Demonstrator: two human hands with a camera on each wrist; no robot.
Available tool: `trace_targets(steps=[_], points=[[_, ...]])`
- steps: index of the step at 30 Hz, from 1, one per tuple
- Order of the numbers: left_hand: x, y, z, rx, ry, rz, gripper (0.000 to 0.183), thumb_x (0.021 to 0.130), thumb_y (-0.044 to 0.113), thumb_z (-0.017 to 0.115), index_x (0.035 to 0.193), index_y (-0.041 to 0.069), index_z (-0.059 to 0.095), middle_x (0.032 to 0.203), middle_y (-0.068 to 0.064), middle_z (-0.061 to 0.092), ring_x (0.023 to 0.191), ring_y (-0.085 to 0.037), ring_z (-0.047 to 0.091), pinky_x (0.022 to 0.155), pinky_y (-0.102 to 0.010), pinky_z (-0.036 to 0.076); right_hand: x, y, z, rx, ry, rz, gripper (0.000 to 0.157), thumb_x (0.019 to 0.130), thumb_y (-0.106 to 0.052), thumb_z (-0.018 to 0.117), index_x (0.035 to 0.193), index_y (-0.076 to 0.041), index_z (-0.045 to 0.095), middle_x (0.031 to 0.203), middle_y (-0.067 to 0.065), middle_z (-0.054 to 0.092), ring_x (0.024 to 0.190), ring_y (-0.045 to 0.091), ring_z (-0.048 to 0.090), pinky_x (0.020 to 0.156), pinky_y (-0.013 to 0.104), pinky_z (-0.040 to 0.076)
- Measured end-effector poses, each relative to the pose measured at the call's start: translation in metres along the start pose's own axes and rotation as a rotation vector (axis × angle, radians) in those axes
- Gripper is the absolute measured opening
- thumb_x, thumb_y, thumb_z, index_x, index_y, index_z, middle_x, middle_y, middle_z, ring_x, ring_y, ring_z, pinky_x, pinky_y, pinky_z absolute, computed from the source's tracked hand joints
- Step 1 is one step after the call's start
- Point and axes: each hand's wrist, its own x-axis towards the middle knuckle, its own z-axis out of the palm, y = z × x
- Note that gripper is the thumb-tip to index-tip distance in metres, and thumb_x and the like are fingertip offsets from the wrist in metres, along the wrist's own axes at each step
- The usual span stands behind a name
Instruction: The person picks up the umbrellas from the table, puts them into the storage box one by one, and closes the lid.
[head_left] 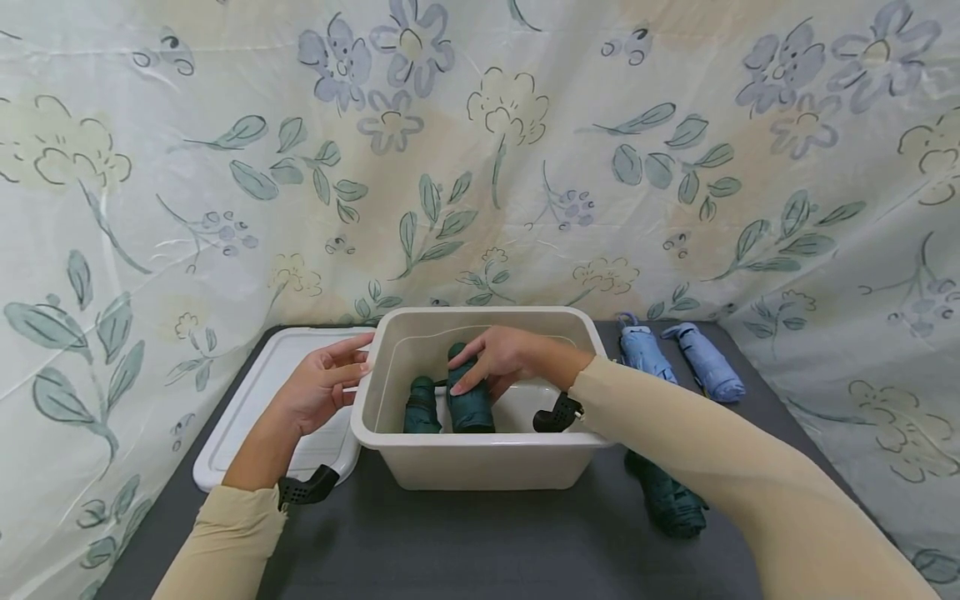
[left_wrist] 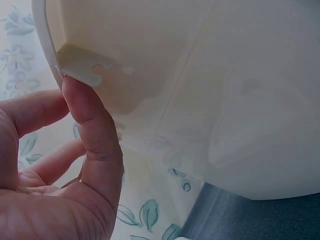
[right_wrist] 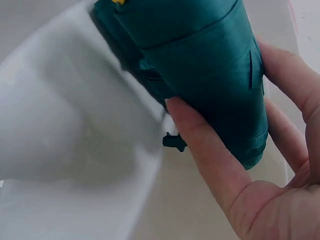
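Sleeves: the person wears beige; the left sleeve (head_left: pixel 217 550) comes in low, the right sleeve (head_left: pixel 750 483) slants in over the bin's right rim.
Tabletop: a dark gray table (head_left: pixel 450 550) lies under everything.
Loose green umbrella: a folded dark green umbrella (head_left: pixel 667 504) lies on the table just right of the bin, partly covered by the right sleeve.
Bin: an off-white plastic bin (head_left: pixel 487 465) stands uncovered before the person.
Left hand: the left hand (head_left: pixel 318 387) has its fingers loosely extended, tips touching the bin's left rim.
Right hand: inside the bin, the right hand (head_left: pixel 510 362) grasps the held green umbrella (head_left: pixel 470 408), thumb on one side, fingers on the other; whether it touches the bin's floor cannot be told.
Neighbor: another green umbrella (head_left: pixel 422 410) lies in the bin, left of the held one.
Lid: a white lid (head_left: pixel 262 367) lies flat, left of the bin.
Blue pair: two folded blue umbrellas, one nearer the bin (head_left: pixel 647 354), one farther right (head_left: pixel 708 365), lie side by side.
Backdrop: a floral curtain (head_left: pixel 480 208) hangs behind.
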Motion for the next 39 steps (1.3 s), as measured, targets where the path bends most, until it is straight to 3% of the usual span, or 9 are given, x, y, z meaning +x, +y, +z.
trace_targets(steps=[12,21,29,39], points=[[-0.001,0.001,-0.001,0.005,0.006,-0.002,0.065,0.101,0.008,0.063,0.159,0.003,0.033,0.105,0.003,0.07,0.089,-0.01,0.075,0.078,-0.028,0.064,0.011,0.002,0.016,-0.077,-0.004,-0.002,0.054,0.082,-0.014,0.087,0.132,-0.009,0.07,0.128,0.015,0.068,0.089,0.028,0.075,0.078,0.044,0.065],[-0.002,0.002,0.001,0.014,0.005,-0.002,0.066,0.101,0.008,0.063,0.159,0.003,0.032,0.104,0.003,0.07,0.088,-0.01,0.075,0.079,-0.029,0.064,0.018,0.001,0.019,-0.065,-0.026,0.013,0.052,0.084,-0.009,0.084,0.133,-0.008,0.069,0.127,0.015,0.065,0.089,0.029,0.075,0.079,0.044,0.065],[-0.002,0.002,0.001,0.001,0.0,-0.001,0.066,0.101,0.008,0.062,0.159,0.002,0.032,0.104,0.003,0.071,0.088,-0.01,0.075,0.078,-0.028,0.063,0.016,-0.003,0.018,-0.02,-0.003,0.015,0.043,0.091,-0.005,0.075,0.133,-0.001,0.067,0.111,0.012,0.075,0.099,0.036,0.075,0.091,0.046,0.062],[-0.002,0.001,0.001,0.015,0.008,-0.007,0.065,0.102,0.009,0.062,0.159,0.003,0.033,0.104,0.003,0.071,0.089,-0.01,0.075,0.078,-0.028,0.063,0.002,-0.009,0.009,0.005,-0.02,-0.052,0.046,0.091,-0.015,0.078,0.135,-0.004,0.066,0.129,0.017,0.069,0.12,0.042,0.067,0.093,0.045,0.061]])
